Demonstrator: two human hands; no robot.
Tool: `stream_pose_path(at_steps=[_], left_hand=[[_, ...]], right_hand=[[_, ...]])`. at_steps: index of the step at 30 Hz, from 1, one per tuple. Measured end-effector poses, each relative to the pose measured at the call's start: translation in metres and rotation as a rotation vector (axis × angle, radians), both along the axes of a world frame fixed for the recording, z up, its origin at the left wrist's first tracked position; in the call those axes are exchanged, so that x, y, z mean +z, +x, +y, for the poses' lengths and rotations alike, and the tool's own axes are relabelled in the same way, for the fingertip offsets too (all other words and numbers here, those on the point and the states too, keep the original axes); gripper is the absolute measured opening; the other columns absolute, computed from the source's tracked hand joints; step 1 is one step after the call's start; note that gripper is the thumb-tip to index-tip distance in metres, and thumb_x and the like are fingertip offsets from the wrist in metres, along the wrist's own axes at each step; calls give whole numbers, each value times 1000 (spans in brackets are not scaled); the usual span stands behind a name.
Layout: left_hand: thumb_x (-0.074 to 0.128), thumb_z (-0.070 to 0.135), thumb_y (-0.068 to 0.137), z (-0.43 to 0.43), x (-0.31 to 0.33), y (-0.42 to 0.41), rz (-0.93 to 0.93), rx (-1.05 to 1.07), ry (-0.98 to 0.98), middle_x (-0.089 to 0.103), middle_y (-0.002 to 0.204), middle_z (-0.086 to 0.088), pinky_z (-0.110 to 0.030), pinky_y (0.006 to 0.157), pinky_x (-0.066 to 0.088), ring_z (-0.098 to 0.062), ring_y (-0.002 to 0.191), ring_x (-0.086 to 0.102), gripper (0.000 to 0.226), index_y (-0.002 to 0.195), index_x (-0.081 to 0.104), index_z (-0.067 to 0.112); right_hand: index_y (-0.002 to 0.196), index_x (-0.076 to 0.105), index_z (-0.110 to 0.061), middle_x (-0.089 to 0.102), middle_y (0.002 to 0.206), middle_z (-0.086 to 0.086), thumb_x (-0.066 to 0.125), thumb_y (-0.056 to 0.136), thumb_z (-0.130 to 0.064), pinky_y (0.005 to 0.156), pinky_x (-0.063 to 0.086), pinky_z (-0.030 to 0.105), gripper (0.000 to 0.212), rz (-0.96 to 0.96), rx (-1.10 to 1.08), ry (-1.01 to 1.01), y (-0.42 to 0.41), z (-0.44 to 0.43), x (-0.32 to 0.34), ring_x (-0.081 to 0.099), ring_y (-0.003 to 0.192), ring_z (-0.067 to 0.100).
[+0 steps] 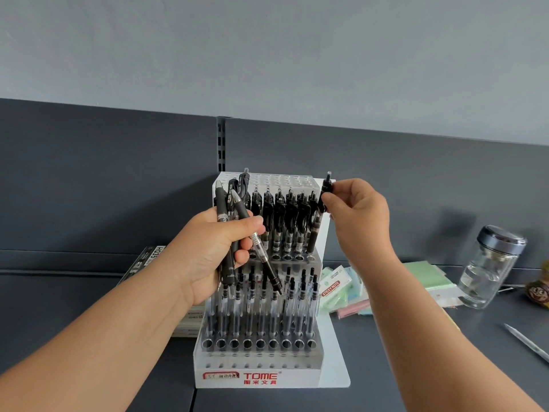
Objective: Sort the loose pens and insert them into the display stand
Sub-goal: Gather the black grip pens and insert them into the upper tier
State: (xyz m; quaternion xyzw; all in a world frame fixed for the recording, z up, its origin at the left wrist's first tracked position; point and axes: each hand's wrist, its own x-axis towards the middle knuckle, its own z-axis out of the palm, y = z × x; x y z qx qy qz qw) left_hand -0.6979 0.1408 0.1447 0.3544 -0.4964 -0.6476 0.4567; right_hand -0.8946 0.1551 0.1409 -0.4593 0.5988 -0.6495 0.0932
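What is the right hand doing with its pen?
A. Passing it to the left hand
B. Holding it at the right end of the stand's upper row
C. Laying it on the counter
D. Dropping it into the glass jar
B: the right hand pinches a pen upright at the right end of the display stand's upper row.

We see the display stand [258,376] in the middle of the bench [386,367], its back against the rear panel [104,173]. Rows of pens [285,221] stand in its holes. Our left hand [214,248] holds a bundle of loose pens [234,221] before the stand's left side; our right hand [361,215] pinches one pen [322,209] at its upper right corner. Boxes [154,257] lie behind on the left; sticky notes [335,288] and a jar [490,266] sit to the right.
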Motion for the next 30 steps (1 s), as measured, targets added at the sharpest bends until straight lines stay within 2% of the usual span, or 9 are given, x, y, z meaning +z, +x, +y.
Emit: stream_pose_path(at_steps=[4, 11, 16, 18, 20, 22, 24, 27, 30], left_hand=[[68, 5, 83, 0, -1, 5, 13, 9, 11, 68, 78, -8, -15, 40, 39, -7, 49, 46, 13, 94, 61, 8], [67, 5, 83, -3, -3, 13, 27, 20, 34, 68, 80, -9, -15, 39, 39, -7, 49, 45, 15, 96, 60, 6], [68, 6, 83, -2, -2, 21, 35, 20, 34, 67, 78, -8, -14, 38, 38, -6, 48, 45, 15, 96, 60, 6], [68, 6, 82, -3, -1, 24, 42, 25, 40, 68, 76, -7, -14, 37, 38, -6, 48, 45, 15, 95, 61, 6], [69, 7, 81, -4, 0, 27, 54, 27, 48, 68, 76, -7, -14, 38, 39, -6, 48, 46, 15, 94, 61, 6], [70, 8, 80, -5, 0, 30, 62, 37, 51, 69, 77, -7, -14, 39, 39, -6, 48, 46, 17, 95, 61, 6], [70, 8, 80, -5, -1, 33, 63, 51, 44, 70, 75, -6, -15, 38, 39, -6, 48, 47, 20, 98, 61, 6], [69, 9, 81, -6, 0, 39, 120, 73, 39, 71, 75, -6, -15, 39, 40, -7, 50, 49, 13, 92, 62, 7], [67, 8, 82, -7, 3, 48, 213, 101, 49, 71, 78, -6, -14, 40, 40, -7, 52, 51, 8, 87, 61, 9]], right_hand=[[92, 63, -21, 67, 82, -4, 67, 87, -17, 82, 55, 34, 8, 51, -19, 86, 2, -1, -15, 65, 80, 13], [90, 60, -21, 64, 79, -7, 64, 90, -19, 73, 49, 28, 5, 109, -28, 143, 10, 3, -26, 61, 75, 11], [93, 60, -20, 62, 85, -7, 65, 89, -19, 76, 49, 28, 7, 154, -85, 183, 14, 7, -23, 60, 81, 11], [97, 57, -20, 56, 94, -8, 64, 88, -20, 77, 41, 24, 12, 226, -186, 131, 21, 11, -20, 55, 87, 10], [93, 55, -22, 55, 95, -7, 64, 88, -21, 75, 38, 21, 10, 237, -197, 26, 36, 20, -12, 53, 86, 6], [85, 57, -21, 59, 84, -8, 63, 88, -21, 66, 42, 17, 7, 179, -51, -16, 55, 29, -4, 53, 71, 0], [83, 59, -21, 59, 71, -8, 63, 89, -22, 57, 44, 16, 7, 158, 190, 71, 74, 36, -2, 49, 57, -1], [89, 60, -24, 63, 75, -9, 65, 88, -27, 65, 51, 20, 5, 133, 489, 258, 92, 40, -10, 59, 67, 2], [92, 61, -24, 69, 79, -6, 64, 89, -17, 75, 56, 30, 8, 49, 555, 314, 98, 36, -16, 68, 77, 10]])
